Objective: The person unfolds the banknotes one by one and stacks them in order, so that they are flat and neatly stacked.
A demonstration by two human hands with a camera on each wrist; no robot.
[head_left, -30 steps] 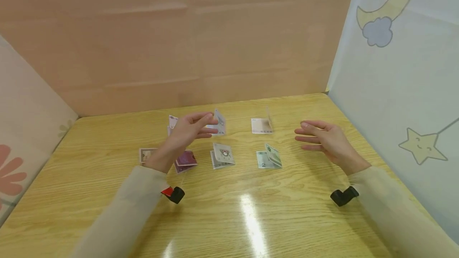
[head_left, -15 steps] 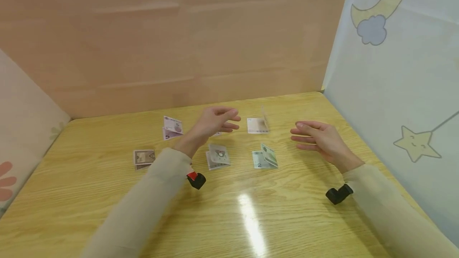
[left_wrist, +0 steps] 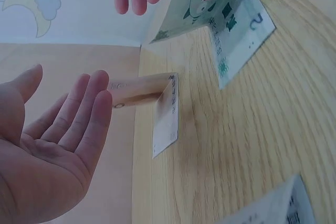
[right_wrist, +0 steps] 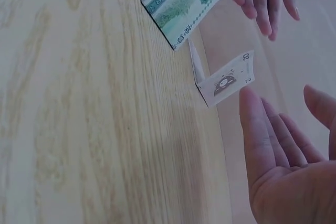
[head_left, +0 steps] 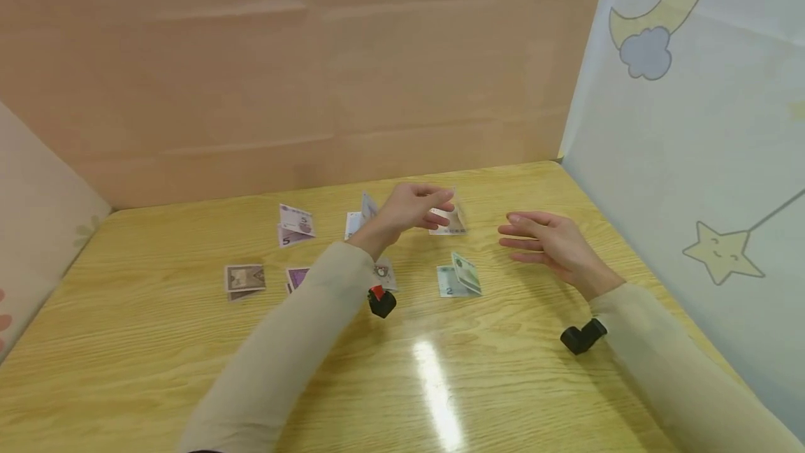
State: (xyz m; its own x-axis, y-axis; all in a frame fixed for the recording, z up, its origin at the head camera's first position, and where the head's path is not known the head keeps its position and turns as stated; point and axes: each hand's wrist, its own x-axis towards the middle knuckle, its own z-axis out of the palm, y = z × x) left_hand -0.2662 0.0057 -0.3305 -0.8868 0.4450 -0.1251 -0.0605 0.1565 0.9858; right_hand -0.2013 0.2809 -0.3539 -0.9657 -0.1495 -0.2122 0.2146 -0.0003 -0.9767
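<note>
My left hand (head_left: 411, 210) hovers with relaxed fingers over the back row of folded play banknotes. Its fingertips overlap a pale tan banknote (head_left: 458, 226) in the head view. That note (left_wrist: 166, 127) stands half unfolded beyond the fingers in the left wrist view. To the right, my right hand (head_left: 548, 242) hangs over the table, palm turned inward, fingers nearly straight and holding nothing. Nearest to it in the front row is a green banknote (head_left: 467, 272) marked 2, folded like a tent. The right wrist view shows the green note (right_wrist: 186, 6) and the tan note (right_wrist: 229, 80) beyond the fingertips.
Left of these lie a brown folded note (head_left: 245, 277), a purple one (head_left: 295, 276) partly behind the left sleeve, a grey one (head_left: 385, 272), a lilac 5 note (head_left: 297, 221) and a bluish one (head_left: 353, 221). Cloth walls enclose the wooden table (head_left: 503, 383).
My left hand has swept right along the back row, from the bluish note to the tan one, uncovering the lilac and brown notes. My right hand stays nearly still; the head view has turned slightly right.
</note>
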